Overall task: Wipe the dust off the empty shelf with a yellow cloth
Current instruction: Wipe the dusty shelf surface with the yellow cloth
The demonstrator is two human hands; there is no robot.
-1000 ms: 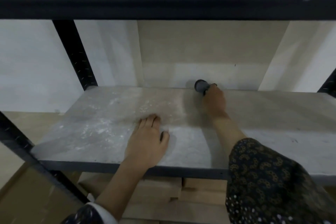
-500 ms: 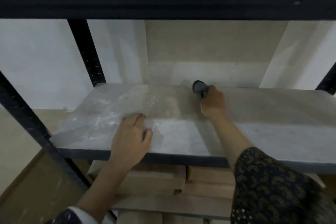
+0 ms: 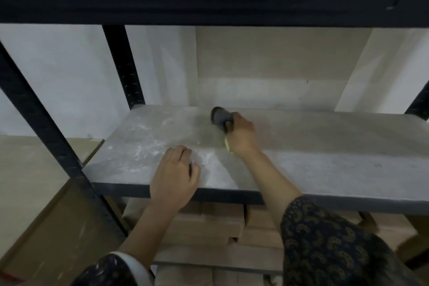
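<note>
Your right hand (image 3: 241,137) has its fingers clamped around the cloth (image 3: 220,117), which looks dark grey with just a yellow edge, near the back of the shelf (image 3: 325,146). Your left hand (image 3: 174,174) lies flat and open in the white dust (image 3: 139,146), so it'll probably smear it around or carry it onto wiped spots.

The right hand (image 3: 241,137) grips a dark wad with a yellow edge, the cloth (image 3: 220,116), on the dusty shelf (image 3: 325,146). The left hand (image 3: 174,176) lies flat near the front edge.
</note>
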